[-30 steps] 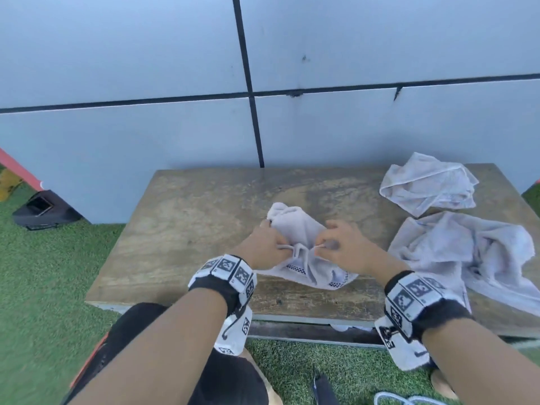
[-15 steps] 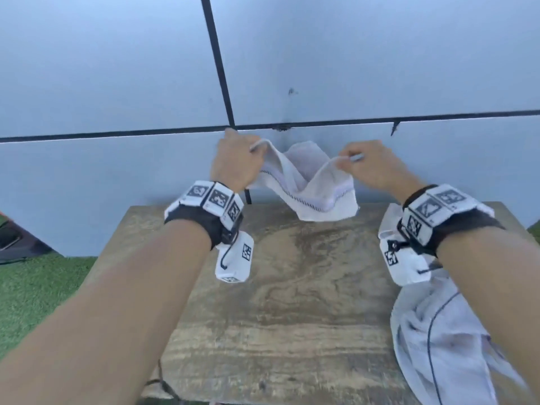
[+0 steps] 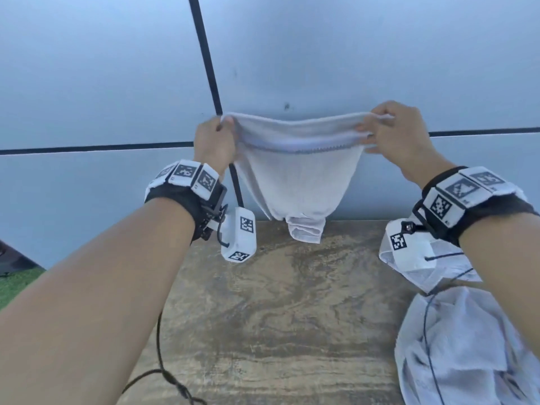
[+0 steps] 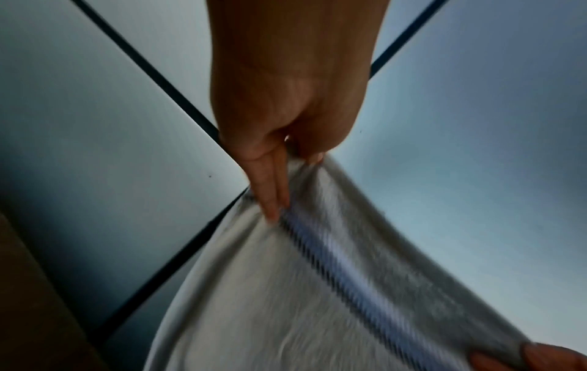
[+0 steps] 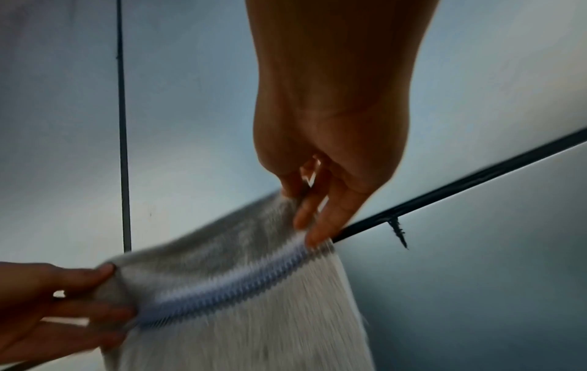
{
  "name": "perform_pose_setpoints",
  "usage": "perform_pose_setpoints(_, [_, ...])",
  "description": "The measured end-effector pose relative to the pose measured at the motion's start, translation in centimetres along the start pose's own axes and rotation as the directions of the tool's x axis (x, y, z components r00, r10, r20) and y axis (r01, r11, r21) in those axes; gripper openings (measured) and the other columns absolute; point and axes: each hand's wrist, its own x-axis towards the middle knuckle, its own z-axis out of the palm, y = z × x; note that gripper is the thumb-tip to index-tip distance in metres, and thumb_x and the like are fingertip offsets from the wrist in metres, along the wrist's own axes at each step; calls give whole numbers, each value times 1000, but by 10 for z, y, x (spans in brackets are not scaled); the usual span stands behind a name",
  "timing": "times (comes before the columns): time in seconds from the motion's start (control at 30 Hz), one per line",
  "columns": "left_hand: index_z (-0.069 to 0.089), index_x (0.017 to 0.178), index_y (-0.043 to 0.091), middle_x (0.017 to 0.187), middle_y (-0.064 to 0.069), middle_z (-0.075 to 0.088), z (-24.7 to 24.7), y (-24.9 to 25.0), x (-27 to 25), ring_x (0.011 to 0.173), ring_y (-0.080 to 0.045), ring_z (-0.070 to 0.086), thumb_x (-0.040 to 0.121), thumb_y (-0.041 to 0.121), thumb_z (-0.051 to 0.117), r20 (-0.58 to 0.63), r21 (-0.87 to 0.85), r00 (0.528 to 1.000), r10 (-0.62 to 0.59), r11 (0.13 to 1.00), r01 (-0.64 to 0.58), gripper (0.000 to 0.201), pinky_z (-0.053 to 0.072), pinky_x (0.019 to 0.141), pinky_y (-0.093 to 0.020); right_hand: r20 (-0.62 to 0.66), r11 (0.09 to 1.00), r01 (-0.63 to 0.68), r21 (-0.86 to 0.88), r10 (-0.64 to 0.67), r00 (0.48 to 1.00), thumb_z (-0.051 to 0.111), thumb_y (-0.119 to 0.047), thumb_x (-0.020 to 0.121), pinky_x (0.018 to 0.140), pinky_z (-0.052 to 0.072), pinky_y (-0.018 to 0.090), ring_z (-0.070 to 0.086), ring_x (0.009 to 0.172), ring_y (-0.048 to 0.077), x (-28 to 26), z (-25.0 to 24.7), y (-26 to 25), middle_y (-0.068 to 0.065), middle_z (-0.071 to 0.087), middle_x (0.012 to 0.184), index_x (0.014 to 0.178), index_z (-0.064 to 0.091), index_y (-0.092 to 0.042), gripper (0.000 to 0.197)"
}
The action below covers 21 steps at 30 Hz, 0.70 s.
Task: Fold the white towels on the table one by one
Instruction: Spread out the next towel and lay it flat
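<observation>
A small white towel [image 3: 295, 176] with a blue-grey stripe near its top edge hangs in the air in front of the wall, above the far edge of the wooden table [image 3: 277, 317]. My left hand [image 3: 217, 138] pinches its upper left corner and my right hand [image 3: 388, 133] pinches its upper right corner, with the top edge stretched between them. The towel [image 4: 317, 288] hangs down from my left hand [image 4: 286, 160] in the left wrist view. In the right wrist view my right hand [image 5: 317, 200] pinches the towel [image 5: 254, 288] by its corner. Its lower part narrows to a bunched end just over the table.
Two more crumpled white towels lie on the table's right side, one [image 3: 467, 355] near me and one [image 3: 423, 270] partly behind my right wrist. A grey panelled wall [image 3: 117, 83] stands right behind the table. Green turf [image 3: 17, 285] shows at the left.
Both hands lifted the towel off the table, raised it in front of the wall and moved apart, so its top edge is stretched out and the cloth hangs open.
</observation>
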Motion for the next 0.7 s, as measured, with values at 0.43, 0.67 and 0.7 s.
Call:
perform_pose_setpoints(0.43, [70,94,14,94,-6,71,-12,-89,-31,97,-30,68,100,38,46,87,291,987,-134,951,103,34,57,91,-47,418,894,-111,-434,309,854,50,-12,101,61,56,32,73,70,23,-51,58,69,14,71,96,109,54,-15,10])
perform_pose_setpoints(0.67, [69,98,6,87,-8,70,-14,-67,-18,83,-24,64,103,33,45,-28,182,1000,12,983,-7,35,52,79,-40,475,893,-279,-353,428,769,35,-15,103,67,47,38,51,68,24,-64,119,98,28,64,104,114,45,0,21])
perform_pose_setpoints(0.7, [68,98,5,80,-5,64,-15,-66,-16,75,-22,59,103,33,45,-14,196,1000,21,980,-18,36,47,71,-36,464,904,-235,-358,390,795,35,-18,103,60,40,33,45,66,19,-63,125,100,16,59,92,104,45,-7,15])
